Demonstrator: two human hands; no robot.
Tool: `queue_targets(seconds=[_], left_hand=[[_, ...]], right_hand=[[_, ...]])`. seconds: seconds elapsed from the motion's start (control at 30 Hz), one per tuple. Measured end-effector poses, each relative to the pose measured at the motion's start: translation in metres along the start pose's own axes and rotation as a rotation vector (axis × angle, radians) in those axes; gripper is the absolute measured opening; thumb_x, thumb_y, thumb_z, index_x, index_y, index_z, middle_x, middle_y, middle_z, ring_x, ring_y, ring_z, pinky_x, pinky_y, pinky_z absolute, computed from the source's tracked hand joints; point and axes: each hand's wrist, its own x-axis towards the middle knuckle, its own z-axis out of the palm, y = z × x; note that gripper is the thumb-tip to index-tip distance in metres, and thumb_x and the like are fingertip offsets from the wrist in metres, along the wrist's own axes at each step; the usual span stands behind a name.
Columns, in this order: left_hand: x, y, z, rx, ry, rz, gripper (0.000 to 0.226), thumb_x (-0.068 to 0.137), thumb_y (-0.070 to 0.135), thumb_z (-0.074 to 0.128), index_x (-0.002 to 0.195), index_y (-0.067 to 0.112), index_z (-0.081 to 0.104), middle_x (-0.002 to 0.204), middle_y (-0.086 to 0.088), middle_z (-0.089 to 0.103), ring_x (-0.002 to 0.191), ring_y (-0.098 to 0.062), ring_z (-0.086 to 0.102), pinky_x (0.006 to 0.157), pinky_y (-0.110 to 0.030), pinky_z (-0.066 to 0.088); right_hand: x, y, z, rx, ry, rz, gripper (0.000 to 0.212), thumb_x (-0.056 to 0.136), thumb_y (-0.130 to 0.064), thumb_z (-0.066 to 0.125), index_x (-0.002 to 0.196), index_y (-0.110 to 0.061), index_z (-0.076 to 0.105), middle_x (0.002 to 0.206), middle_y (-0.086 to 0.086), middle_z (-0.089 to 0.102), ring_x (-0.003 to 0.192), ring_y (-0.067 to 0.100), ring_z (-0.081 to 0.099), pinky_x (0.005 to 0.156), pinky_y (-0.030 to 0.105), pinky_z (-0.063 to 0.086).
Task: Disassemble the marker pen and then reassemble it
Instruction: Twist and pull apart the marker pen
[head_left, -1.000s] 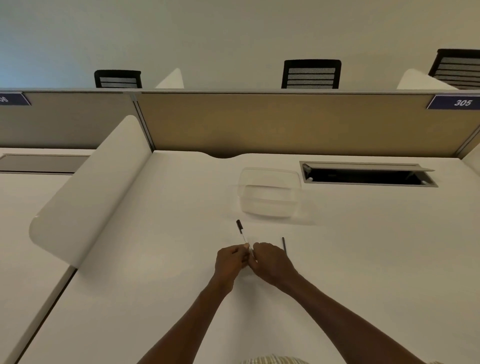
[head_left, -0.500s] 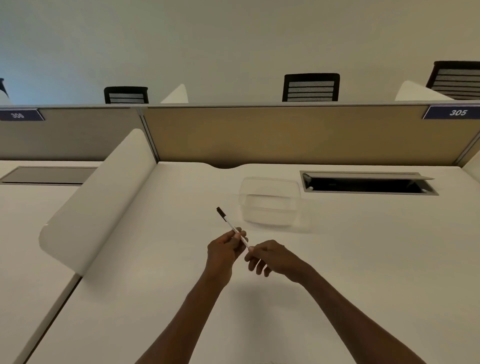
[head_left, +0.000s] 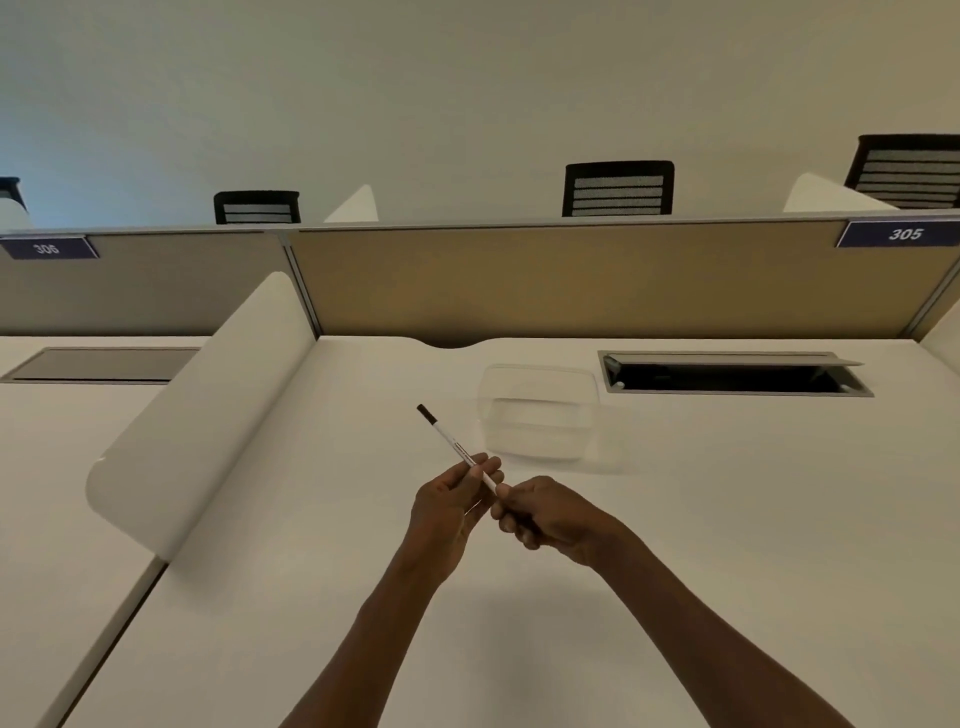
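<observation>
Marker pen (head_left: 451, 446) pinched in left hand (head_left: 451, 501), dark end raised toward clear container (head_left: 537, 413); right hand (head_left: 545, 512) closed on its near end.

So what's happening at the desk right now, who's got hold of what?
A person holds a marker pen in both hands above the white desk. The left hand grips the white barrel, its dark end pointing up and away; the right hand closes on the near end. Whether a part is coming off or going on cannot be told. A clear plastic container sits behind, untouched.
</observation>
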Motion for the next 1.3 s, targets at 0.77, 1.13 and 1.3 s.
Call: queue_targets(seconds=[0.77,1.13,1.3], left_hand=[[-0.003,0.0,0.024,-0.312,0.336,0.133,0.022,0.088,0.002,0.065,0.11,-0.003,0.066,0.087,-0.012,0.074,0.085,-0.023,0.071,0.085,-0.036,0.059],[0.001,0.028,0.006,-0.304,0.01,-0.007,0.021,0.098,0.007,0.046,0.111,0.001,0.062,0.095,-0.01,0.068,0.087,-0.021,0.069,0.066,-0.03,0.059],[0.001,0.033,0.001,-0.285,-0.022,0.0,0.026,0.097,0.008,0.048,0.119,0.001,0.059,0.1,-0.011,0.069,0.093,-0.023,0.068,0.067,-0.029,0.059]], right_hand=[[0.002,-0.01,0.048,-0.998,0.744,-0.452,0.022,0.083,-0.002,0.045,0.076,-0.011,0.063,0.067,0.006,0.065,0.059,0.022,0.054,0.048,0.027,0.033],[-0.013,-0.059,0.017,-0.096,0.006,0.002,0.041,0.102,-0.028,0.041,0.096,-0.002,0.071,0.08,0.008,0.069,0.059,0.013,0.052,0.054,0.022,0.04],[-0.012,-0.06,0.022,0.118,-0.079,0.151,0.035,0.102,-0.027,0.041,0.088,-0.008,0.067,0.077,0.005,0.067,0.057,0.009,0.053,0.054,0.02,0.038]])
